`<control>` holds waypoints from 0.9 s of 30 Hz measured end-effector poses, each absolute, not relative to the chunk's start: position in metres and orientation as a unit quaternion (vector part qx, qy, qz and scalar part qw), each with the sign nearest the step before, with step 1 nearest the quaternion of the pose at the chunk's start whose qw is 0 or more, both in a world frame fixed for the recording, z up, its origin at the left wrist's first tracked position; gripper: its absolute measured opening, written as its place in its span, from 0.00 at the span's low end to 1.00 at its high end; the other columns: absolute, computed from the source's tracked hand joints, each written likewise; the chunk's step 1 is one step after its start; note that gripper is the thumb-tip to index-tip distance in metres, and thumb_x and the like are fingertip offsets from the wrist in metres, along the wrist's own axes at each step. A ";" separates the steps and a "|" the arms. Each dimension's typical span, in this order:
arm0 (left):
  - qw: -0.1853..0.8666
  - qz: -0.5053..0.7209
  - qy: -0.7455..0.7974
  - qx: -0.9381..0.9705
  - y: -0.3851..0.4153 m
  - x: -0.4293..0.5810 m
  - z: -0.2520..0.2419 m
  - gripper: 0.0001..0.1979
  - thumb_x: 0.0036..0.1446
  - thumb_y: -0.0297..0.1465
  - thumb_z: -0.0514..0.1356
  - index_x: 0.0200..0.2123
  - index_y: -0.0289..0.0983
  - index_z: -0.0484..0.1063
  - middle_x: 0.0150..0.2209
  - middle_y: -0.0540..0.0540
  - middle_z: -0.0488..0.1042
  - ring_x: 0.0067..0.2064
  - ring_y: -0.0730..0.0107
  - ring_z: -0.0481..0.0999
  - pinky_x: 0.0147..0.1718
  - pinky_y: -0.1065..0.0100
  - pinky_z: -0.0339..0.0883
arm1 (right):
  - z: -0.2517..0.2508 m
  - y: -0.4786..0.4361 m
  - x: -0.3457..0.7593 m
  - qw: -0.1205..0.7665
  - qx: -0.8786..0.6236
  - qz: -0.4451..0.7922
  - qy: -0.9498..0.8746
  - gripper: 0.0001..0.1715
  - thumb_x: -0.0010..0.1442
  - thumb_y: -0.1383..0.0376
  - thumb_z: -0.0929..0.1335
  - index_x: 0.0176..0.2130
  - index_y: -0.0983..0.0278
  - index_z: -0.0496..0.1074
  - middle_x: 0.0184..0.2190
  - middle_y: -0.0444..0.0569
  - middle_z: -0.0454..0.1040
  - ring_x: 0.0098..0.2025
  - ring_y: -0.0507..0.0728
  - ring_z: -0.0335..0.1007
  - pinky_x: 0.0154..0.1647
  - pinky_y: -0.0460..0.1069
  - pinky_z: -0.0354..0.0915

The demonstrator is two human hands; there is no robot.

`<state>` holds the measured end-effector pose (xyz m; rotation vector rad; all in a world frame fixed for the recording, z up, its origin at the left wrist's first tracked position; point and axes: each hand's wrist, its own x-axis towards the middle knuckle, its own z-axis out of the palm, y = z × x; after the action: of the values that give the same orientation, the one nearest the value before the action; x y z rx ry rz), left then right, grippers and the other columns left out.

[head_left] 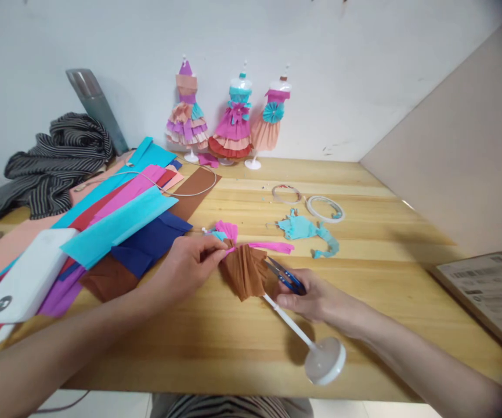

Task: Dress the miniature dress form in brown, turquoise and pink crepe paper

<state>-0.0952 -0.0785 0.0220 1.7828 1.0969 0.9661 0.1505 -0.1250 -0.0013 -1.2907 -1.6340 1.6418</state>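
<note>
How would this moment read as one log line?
left hand: pinching pink paper strip | right hand: holding blue-handled snips, blades open by brown paper skirt | behind: three dressed mannequins

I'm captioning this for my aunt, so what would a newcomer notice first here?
Probably the three dressed figures lined up by the back wall. Next, in front, a tilted stand with a brown skirt: the left hand pinches a pink strip at its waist, and the right hand holds blue-handled snips beside it. Bright sheets heaped on the left catch the eye.
</note>
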 end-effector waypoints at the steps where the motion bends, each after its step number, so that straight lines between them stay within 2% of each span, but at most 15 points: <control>1: 0.395 0.387 0.419 0.720 -0.075 -0.095 0.021 0.06 0.53 0.28 0.63 0.30 0.40 0.81 0.27 0.47 0.78 0.28 0.69 0.73 0.30 0.71 0.65 | 0.001 -0.126 0.153 0.241 -0.479 0.591 -0.603 0.28 0.50 0.48 0.72 0.20 0.61 0.57 0.16 0.37 0.51 0.19 0.47 0.44 0.18 0.45 0.43; 4: 0.368 0.379 0.363 0.768 -0.065 -0.093 0.014 0.11 0.52 0.26 0.62 0.38 0.42 0.82 0.37 0.44 0.80 0.40 0.61 0.77 0.44 0.64 0.67 | 0.008 -0.127 0.164 0.234 -0.511 0.536 -0.630 0.22 0.53 0.51 0.71 0.22 0.62 0.62 0.17 0.38 0.53 0.20 0.49 0.46 0.19 0.45 0.45; 8: 0.365 0.311 0.250 0.841 -0.060 -0.086 0.008 0.20 0.57 0.22 0.56 0.49 0.45 0.78 0.52 0.43 0.77 0.51 0.58 0.76 0.50 0.65 0.65 | 0.017 -0.119 0.182 0.169 -0.558 0.398 -0.708 0.14 0.56 0.55 0.68 0.32 0.64 0.74 0.21 0.43 0.66 0.22 0.52 0.57 0.23 0.47 0.54; 10: 0.368 0.276 0.208 0.863 -0.058 -0.081 0.008 0.20 0.58 0.23 0.55 0.49 0.46 0.78 0.51 0.43 0.77 0.49 0.58 0.77 0.48 0.67 0.65 | 0.018 -0.115 0.189 0.124 -0.595 0.305 -0.733 0.11 0.57 0.59 0.68 0.34 0.64 0.75 0.23 0.47 0.71 0.24 0.54 0.63 0.24 0.48 0.56; 12: 0.356 0.246 0.192 0.881 -0.055 -0.078 0.008 0.17 0.59 0.25 0.56 0.45 0.45 0.79 0.46 0.42 0.79 0.45 0.58 0.78 0.45 0.66 0.66 | 0.018 -0.113 0.194 0.070 -0.612 0.243 -0.749 0.08 0.57 0.63 0.67 0.35 0.64 0.76 0.25 0.49 0.74 0.25 0.56 0.67 0.26 0.48 0.58; 16: 0.343 0.247 0.190 0.886 -0.052 -0.080 0.004 0.12 0.57 0.26 0.58 0.39 0.42 0.80 0.40 0.40 0.79 0.42 0.58 0.78 0.43 0.65 0.67 | 0.023 -0.111 0.196 0.012 -0.601 0.150 -0.785 0.06 0.57 0.66 0.68 0.36 0.62 0.76 0.30 0.51 0.76 0.31 0.60 0.71 0.31 0.51 0.61; 18: 0.329 0.281 0.182 0.883 -0.053 -0.085 0.003 0.13 0.58 0.26 0.57 0.40 0.41 0.80 0.40 0.38 0.80 0.42 0.57 0.78 0.43 0.64 0.68 | 0.029 -0.110 0.195 0.048 -0.575 0.122 -0.808 0.05 0.58 0.66 0.68 0.35 0.62 0.75 0.32 0.53 0.76 0.36 0.62 0.72 0.34 0.53 0.62; 20: 0.311 0.316 0.180 0.878 -0.056 -0.090 0.005 0.13 0.60 0.26 0.55 0.40 0.40 0.80 0.38 0.37 0.81 0.40 0.57 0.79 0.43 0.63 0.69 | 0.035 -0.107 0.190 0.124 -0.529 0.148 -0.826 0.06 0.60 0.66 0.67 0.36 0.62 0.75 0.34 0.54 0.76 0.39 0.61 0.72 0.37 0.53 0.65; 23: 0.308 0.312 0.188 0.879 -0.060 -0.095 0.012 0.12 0.59 0.25 0.57 0.37 0.41 0.80 0.35 0.38 0.81 0.37 0.59 0.80 0.37 0.65 0.71 | 0.041 -0.098 0.175 0.217 -0.456 0.210 -0.837 0.06 0.63 0.66 0.65 0.36 0.63 0.72 0.34 0.52 0.77 0.36 0.58 0.72 0.36 0.51 0.67; 27: 0.198 0.329 0.162 0.909 -0.063 -0.097 0.016 0.12 0.61 0.23 0.54 0.38 0.38 0.78 0.34 0.40 0.81 0.35 0.65 0.80 0.36 0.69 0.72 | 0.037 -0.079 0.149 0.230 -0.408 0.224 -0.855 0.09 0.61 0.72 0.65 0.40 0.64 0.73 0.35 0.53 0.78 0.38 0.59 0.72 0.38 0.52 0.67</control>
<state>-0.0974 -0.0632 0.0163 2.5435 0.4532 0.9197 0.1494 -0.0787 0.0373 -1.1220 -2.3519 0.6154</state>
